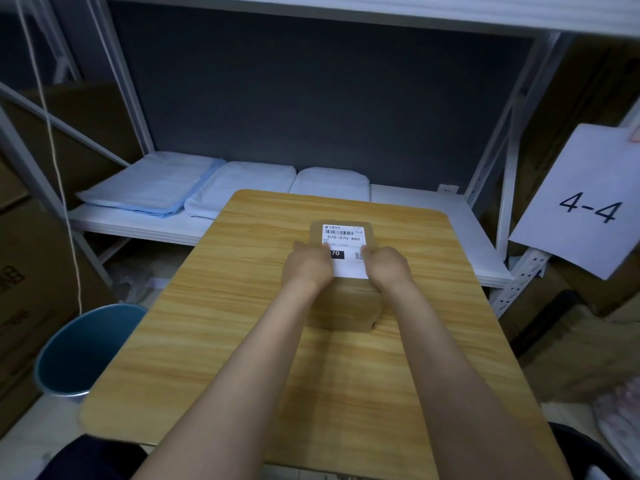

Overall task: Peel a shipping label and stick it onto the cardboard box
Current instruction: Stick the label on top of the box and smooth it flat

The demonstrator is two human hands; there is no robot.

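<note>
1. The lower corners of the shipping label point(346, 249) are covered by the person's fingers, so part of its black block and of its QR code is hidden; the small print under the barcode is too fine to read, though "070-070-A80" is legible.
2. The cardboard box point(346, 299) is partly hidden by both wrists; its near face and top show. It stands on the wooden surface point(242, 306), toward the far edge and roughly midway between the left and right edges.
3. The label lies on the box's top, its near edge reaching the box's near top edge.
4. The left hand point(308, 265) rests knuckles up on the left side of the label, fingertips pressed flat on the paper rather than curled around anything.
5. The right hand point(386, 266) mirrors it on the right side, likewise pressing down with flat fingers. The two hands are apart, with the label's white middle showing between them.
6. Both forearms stretch forward, bare, from the near edge of the surface.
7. A blue bin point(83, 355) stands on the floor left of the surface, partly cut off by it.
8. A sheet marked "4-4" point(585, 202) hangs at the right.
</note>
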